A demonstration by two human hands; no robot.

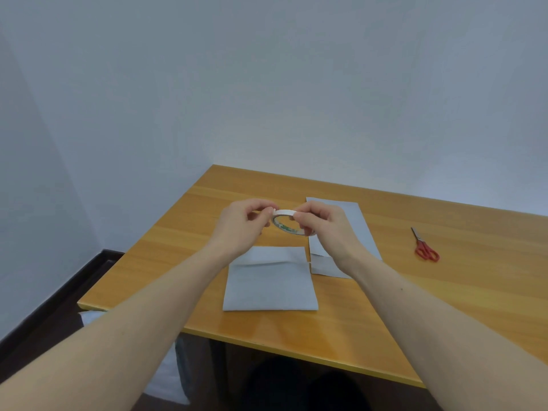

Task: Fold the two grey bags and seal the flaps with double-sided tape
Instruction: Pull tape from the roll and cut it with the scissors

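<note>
Tape roll (287,222) pinched between both hands, hole seemingly toward camera, above bags.

Red-handled scissors (424,246) lie on the wooden counter (444,292), out toward its right side, blades pointing away. Pale walls (267,84) stand behind, and dark floor (44,321) shows at the lower left.

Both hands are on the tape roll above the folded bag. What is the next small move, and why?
Probably peel up the tape's free end: both the left hand and the right hand pinch the tape roll, no strip is drawn out yet, and the folded bag below shows no tape.
</note>
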